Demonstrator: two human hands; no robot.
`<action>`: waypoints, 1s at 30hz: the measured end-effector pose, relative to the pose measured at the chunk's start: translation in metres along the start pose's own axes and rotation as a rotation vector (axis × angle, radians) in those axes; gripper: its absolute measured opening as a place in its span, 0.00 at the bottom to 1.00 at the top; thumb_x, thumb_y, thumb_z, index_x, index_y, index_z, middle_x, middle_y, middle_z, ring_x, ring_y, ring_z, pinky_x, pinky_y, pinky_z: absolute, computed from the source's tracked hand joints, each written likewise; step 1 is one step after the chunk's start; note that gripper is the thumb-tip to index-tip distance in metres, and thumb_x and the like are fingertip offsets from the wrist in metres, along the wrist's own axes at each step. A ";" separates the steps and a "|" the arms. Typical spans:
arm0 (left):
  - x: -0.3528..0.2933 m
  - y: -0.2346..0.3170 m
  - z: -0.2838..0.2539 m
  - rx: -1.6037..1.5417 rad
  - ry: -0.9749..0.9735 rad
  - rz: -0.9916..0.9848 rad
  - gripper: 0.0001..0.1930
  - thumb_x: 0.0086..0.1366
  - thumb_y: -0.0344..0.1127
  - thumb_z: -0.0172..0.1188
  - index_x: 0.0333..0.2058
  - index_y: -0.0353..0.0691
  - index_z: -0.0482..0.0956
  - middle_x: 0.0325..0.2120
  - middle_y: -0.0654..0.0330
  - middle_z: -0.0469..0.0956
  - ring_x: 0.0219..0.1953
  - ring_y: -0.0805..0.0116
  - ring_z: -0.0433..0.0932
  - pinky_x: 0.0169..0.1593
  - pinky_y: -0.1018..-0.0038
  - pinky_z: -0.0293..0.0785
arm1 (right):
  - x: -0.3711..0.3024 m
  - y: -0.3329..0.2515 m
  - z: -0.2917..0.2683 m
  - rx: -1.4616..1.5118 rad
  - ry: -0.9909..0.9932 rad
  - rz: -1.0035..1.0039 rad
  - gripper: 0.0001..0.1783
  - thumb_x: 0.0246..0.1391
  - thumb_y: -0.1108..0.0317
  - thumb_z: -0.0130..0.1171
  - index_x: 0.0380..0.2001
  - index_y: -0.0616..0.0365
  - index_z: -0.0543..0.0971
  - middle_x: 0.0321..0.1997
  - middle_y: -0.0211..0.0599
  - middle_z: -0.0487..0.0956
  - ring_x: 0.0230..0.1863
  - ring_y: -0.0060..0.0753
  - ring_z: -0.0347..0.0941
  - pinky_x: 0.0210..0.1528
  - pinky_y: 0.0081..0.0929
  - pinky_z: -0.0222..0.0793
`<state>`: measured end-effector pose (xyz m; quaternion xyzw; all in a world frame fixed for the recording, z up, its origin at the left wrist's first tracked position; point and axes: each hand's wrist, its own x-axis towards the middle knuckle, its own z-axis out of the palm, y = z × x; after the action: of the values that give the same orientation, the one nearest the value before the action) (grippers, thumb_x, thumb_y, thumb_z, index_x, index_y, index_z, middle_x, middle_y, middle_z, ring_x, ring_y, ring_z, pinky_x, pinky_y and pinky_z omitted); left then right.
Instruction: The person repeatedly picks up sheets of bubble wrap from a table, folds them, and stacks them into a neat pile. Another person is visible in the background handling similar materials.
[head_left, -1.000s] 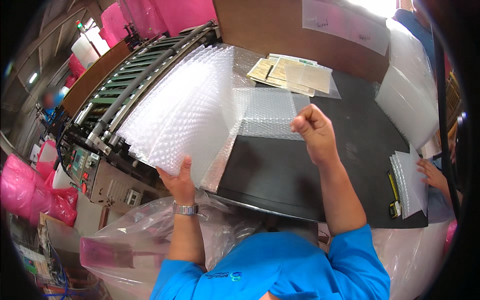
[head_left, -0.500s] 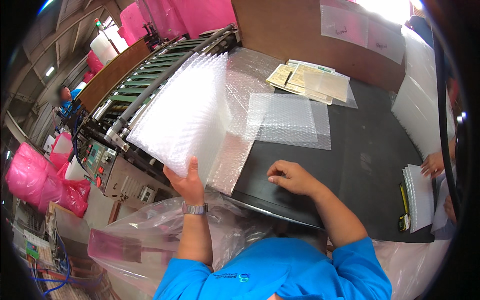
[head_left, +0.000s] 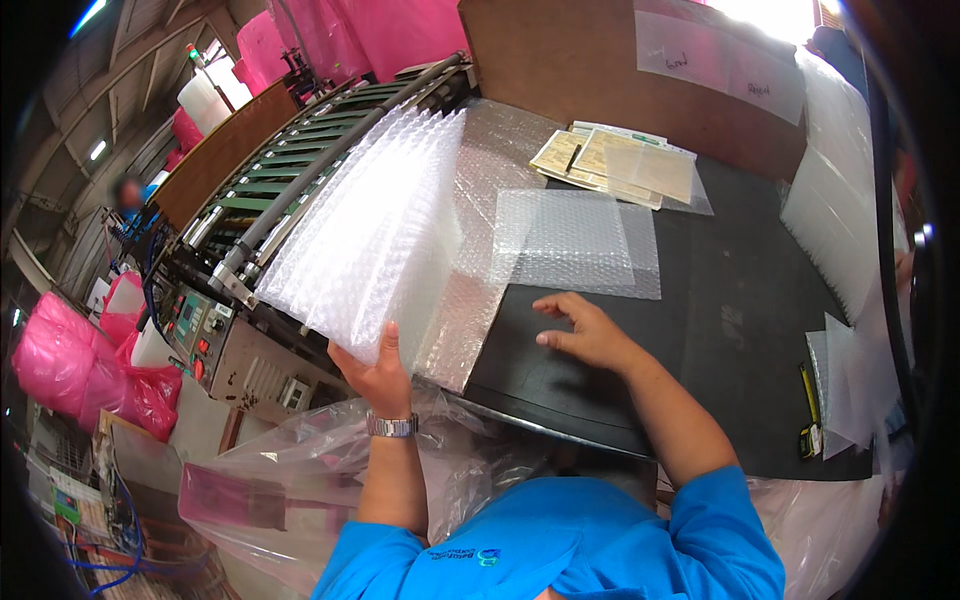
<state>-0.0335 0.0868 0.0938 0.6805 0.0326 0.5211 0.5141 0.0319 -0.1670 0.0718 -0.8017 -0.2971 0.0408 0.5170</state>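
Note:
My left hand [head_left: 375, 378], with a metal watch at the wrist, grips the near lower edge of a thick stack of bubble wrap sheets [head_left: 375, 225]. The stack stands tilted on its edge, its upper sheets fanning apart; my thumb shows on its right side and the other fingers are partly hidden. Under and beside it lies a flat strip of bubble wrap [head_left: 475, 270]. My right hand [head_left: 585, 335] hovers over the dark table [head_left: 700, 370], fingers curved and apart, with nothing in it. Beyond it lie loose clear bubble wrap sheets [head_left: 565, 240].
Papers with a pen [head_left: 620, 165] lie at the back before a brown board [head_left: 600, 75]. A machine with green slats [head_left: 300, 150] borders the left. At right are a yellow tape measure [head_left: 809, 420], small bubble sheets [head_left: 838, 385] and a tall stack of white sheets [head_left: 845, 210].
The stack's sheets have spread further apart at the top. My right hand's fingers have opened from a loose curl. The co-worker's hand at the right has left the small sheets.

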 end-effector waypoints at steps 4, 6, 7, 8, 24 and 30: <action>-0.001 -0.004 0.002 -0.018 -0.006 0.059 0.30 0.51 0.28 0.63 0.48 0.30 0.56 0.44 0.52 0.63 0.45 0.65 0.65 0.50 0.70 0.61 | 0.012 -0.008 -0.014 0.046 0.045 -0.013 0.29 0.42 0.57 0.62 0.48 0.55 0.68 0.45 0.36 0.68 0.49 0.32 0.63 0.50 0.30 0.58; -0.002 -0.010 0.001 -0.034 0.007 0.091 0.30 0.49 0.26 0.64 0.48 0.30 0.56 0.44 0.50 0.64 0.45 0.63 0.65 0.50 0.69 0.61 | 0.015 -0.013 -0.018 0.077 0.052 -0.016 0.31 0.41 0.58 0.62 0.49 0.54 0.66 0.45 0.34 0.68 0.49 0.30 0.62 0.50 0.29 0.57; -0.002 -0.010 0.001 0.019 0.008 0.113 0.30 0.48 0.24 0.62 0.48 0.29 0.56 0.43 0.49 0.64 0.45 0.61 0.65 0.50 0.69 0.61 | 0.015 -0.016 -0.018 0.092 0.055 -0.013 0.32 0.41 0.58 0.63 0.50 0.53 0.65 0.45 0.34 0.68 0.49 0.30 0.62 0.51 0.29 0.56; -0.002 -0.011 0.000 0.071 0.009 0.136 0.29 0.47 0.22 0.60 0.48 0.29 0.57 0.42 0.49 0.64 0.44 0.60 0.66 0.50 0.68 0.61 | 0.016 -0.019 -0.018 0.106 0.059 -0.010 0.33 0.41 0.58 0.63 0.51 0.53 0.64 0.45 0.35 0.68 0.49 0.30 0.62 0.51 0.29 0.56; -0.004 0.015 -0.003 -0.278 -0.326 -0.201 0.29 0.47 0.29 0.66 0.47 0.32 0.64 0.41 0.57 0.70 0.44 0.64 0.67 0.48 0.72 0.62 | 0.016 -0.007 -0.019 0.110 0.334 -0.217 0.44 0.36 0.55 0.66 0.54 0.61 0.58 0.55 0.47 0.61 0.57 0.38 0.56 0.57 0.32 0.52; -0.028 0.014 -0.001 -0.784 -0.396 -0.742 0.26 0.56 0.43 0.55 0.48 0.33 0.63 0.43 0.56 0.69 0.45 0.62 0.68 0.49 0.68 0.63 | -0.004 -0.001 -0.032 0.673 0.098 0.055 0.42 0.35 0.66 0.66 0.54 0.64 0.58 0.50 0.42 0.68 0.52 0.34 0.63 0.56 0.29 0.54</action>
<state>-0.0535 0.0649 0.0854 0.4667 -0.0235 0.1416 0.8727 0.0400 -0.1943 0.0868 -0.5949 -0.2202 0.1118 0.7649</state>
